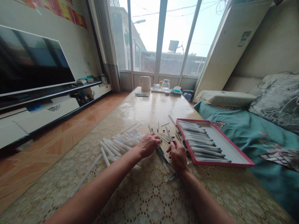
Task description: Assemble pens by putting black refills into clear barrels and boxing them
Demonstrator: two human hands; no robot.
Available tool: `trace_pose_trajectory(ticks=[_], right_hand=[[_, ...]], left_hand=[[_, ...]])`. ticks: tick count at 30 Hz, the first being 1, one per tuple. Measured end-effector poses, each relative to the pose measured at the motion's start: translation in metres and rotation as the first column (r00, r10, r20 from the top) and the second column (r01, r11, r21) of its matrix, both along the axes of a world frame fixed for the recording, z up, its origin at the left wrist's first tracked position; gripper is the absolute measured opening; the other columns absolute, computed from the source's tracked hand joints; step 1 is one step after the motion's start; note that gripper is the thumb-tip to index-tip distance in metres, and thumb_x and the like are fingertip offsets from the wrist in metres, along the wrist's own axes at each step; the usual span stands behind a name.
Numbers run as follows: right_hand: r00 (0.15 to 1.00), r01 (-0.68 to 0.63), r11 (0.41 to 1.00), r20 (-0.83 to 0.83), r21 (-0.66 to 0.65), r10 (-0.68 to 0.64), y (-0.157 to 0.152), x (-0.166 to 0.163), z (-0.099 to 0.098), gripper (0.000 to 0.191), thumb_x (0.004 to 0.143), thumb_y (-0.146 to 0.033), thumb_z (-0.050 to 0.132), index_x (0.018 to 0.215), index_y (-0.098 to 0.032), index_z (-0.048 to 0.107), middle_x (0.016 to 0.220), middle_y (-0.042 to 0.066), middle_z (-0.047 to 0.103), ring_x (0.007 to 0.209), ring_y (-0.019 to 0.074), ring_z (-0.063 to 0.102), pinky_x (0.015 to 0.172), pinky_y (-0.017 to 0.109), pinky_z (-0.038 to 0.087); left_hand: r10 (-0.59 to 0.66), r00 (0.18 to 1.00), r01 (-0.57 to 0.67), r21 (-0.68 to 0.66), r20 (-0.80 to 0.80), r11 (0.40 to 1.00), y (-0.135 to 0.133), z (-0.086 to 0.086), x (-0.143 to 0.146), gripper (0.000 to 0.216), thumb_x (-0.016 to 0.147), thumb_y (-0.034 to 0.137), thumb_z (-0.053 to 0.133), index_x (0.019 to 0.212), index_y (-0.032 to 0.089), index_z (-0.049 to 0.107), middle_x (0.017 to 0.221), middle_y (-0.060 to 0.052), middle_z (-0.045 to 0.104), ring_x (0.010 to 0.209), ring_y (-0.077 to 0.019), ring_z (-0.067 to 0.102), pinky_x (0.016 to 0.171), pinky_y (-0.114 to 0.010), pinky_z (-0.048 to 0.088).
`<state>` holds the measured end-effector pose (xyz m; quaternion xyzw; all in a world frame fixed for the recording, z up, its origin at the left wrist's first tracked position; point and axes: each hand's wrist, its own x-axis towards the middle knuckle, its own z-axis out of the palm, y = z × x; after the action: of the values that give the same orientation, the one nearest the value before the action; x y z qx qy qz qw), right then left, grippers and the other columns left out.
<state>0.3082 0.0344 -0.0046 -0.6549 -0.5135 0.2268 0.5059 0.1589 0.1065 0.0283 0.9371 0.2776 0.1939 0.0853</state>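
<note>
the right hand (177, 155) has its fingers drawn in around the near end of a slim rod (168, 133), whose free end points up and away, likely so that end stays clear to work with. the left hand (148, 144) bends its fingers down close to the small parts, in a narrow pinch by the look of it; whether anything sits in them i cannot tell. between and below the hands lie dark sticks (163, 156), and just beyond are scattered black bits (164, 131), probably kept central so both hands can get at them.

beside the left hand is a loose heap of white tubes (115, 144), partly covered by the left forearm. just right of the right hand stands a shallow pink-rimmed box (216, 135) with dark-ended tubes (202, 143) laid side by side, seemingly for order. its raised rim and the loose pieces beside it leave the right hand little room sideways.

farther along the patterned tabletop (149, 199), well apart from the work, are a pitcher (145, 84), a glass jar (165, 85) and a tissue pack (176, 92). a teal-covered couch (261, 133) flanks the right side.
</note>
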Motion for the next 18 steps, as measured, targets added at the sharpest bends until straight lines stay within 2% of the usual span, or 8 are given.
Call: trace_pose_trajectory(ticks=[3, 7, 10, 12, 13, 15, 18], right_hand=[[0.999, -0.008, 1.000, 0.053, 0.013, 0.008, -0.001, -0.001, 0.001, 0.025, 0.088, -0.037, 0.037, 0.085, -0.018, 0.054, 0.057, 0.001, 0.060, 0.043, 0.0145, 0.054, 0.045, 0.024, 0.041], [0.991, -0.035, 0.998, 0.134, 0.045, 0.029, -0.005, -0.005, 0.005, 0.021, 0.084, -0.031, 0.041, 0.089, -0.016, 0.055, 0.061, 0.003, 0.061, 0.055, 0.0177, 0.058, 0.055, 0.026, 0.040], [0.954, -0.103, 0.992, 0.291, 0.075, 0.077, -0.013, -0.012, 0.012, 0.015, 0.081, -0.024, 0.043, 0.085, -0.018, 0.056, 0.065, 0.002, 0.061, 0.060, 0.0173, 0.057, 0.058, 0.025, 0.037], [0.889, -0.173, 0.982, 0.443, 0.080, 0.120, -0.019, -0.018, 0.017, 0.014, 0.079, -0.020, 0.043, 0.083, -0.019, 0.056, 0.062, 0.000, 0.058, 0.058, 0.0156, 0.054, 0.057, 0.024, 0.034], [0.848, -0.213, 0.974, 0.510, 0.079, 0.145, -0.023, -0.021, 0.019, 0.014, 0.079, -0.019, 0.042, 0.082, -0.019, 0.056, 0.061, -0.001, 0.056, 0.056, 0.0148, 0.052, 0.056, 0.024, 0.032], [0.777, -0.292, 0.953, 0.601, 0.081, 0.187, -0.029, -0.028, 0.023, 0.013, 0.079, -0.018, 0.043, 0.080, -0.019, 0.055, 0.061, -0.001, 0.054, 0.056, 0.0136, 0.050, 0.056, 0.024, 0.030], [0.702, -0.380, 0.921, 0.674, 0.081, 0.231, -0.036, -0.035, 0.027, 0.014, 0.083, -0.020, 0.043, 0.074, -0.018, 0.053, 0.062, -0.001, 0.053, 0.055, 0.0118, 0.047, 0.056, 0.024, 0.027]], left_hand=[[0.058, 0.996, -0.054, -0.056, 0.068, 0.997, -0.003, 0.000, -0.012, 0.013, 0.077, 0.011, 0.056, 0.069, 0.019, 0.064, 0.079, -0.006, 0.066, 0.080, -0.0199, 0.057, 0.078, -0.033, 0.046], [0.253, 0.943, -0.223, -0.155, 0.214, 0.962, -0.016, -0.001, -0.033, 0.005, 0.077, 0.015, 0.059, 0.081, 0.017, 0.062, 0.076, -0.006, 0.063, 0.074, -0.0189, 0.057, 0.070, -0.032, 0.047], [0.384, 0.867, -0.285, -0.314, 0.318, 0.906, -0.035, -0.002, -0.052, 0.019, 0.085, 0.023, 0.051, 0.099, 0.013, 0.059, 0.068, -0.003, 0.060, 0.061, -0.0143, 0.056, 0.056, -0.025, 0.045], [0.568, 0.682, -0.129, -0.688, 0.461, 0.714, -0.050, -0.002, -0.066, 0.030, 0.081, 0.026, 0.058, 0.107, 0.013, 0.059, 0.066, 0.000, 0.059, 0.057, -0.0119, 0.054, 0.050, -0.022, 0.042], [0.646, 0.592, -0.042, -0.782, 0.482, 0.622, -0.058, -0.002, -0.072, 0.032, 0.078, 0.028, 0.063, 0.106, 0.014, 0.061, 0.068, 0.000, 0.060, 0.055, -0.0103, 0.053, 0.048, -0.020, 0.041], [0.762, 0.426, 0.096, -0.862, 0.488, 0.498, -0.071, -0.002, -0.083, 0.031, 0.071, 0.029, 0.072, 0.097, 0.014, 0.065, 0.069, 0.000, 0.061, 0.053, -0.0078, 0.052, 0.048, -0.018, 0.040], [0.863, 0.217, 0.209, -0.885, 0.456, 0.415, -0.082, -0.002, -0.092, 0.030, 0.062, 0.028, 0.079, 0.083, 0.014, 0.063, 0.068, 0.000, 0.065, 0.057, -0.0083, 0.058, 0.053, -0.018, 0.046]])
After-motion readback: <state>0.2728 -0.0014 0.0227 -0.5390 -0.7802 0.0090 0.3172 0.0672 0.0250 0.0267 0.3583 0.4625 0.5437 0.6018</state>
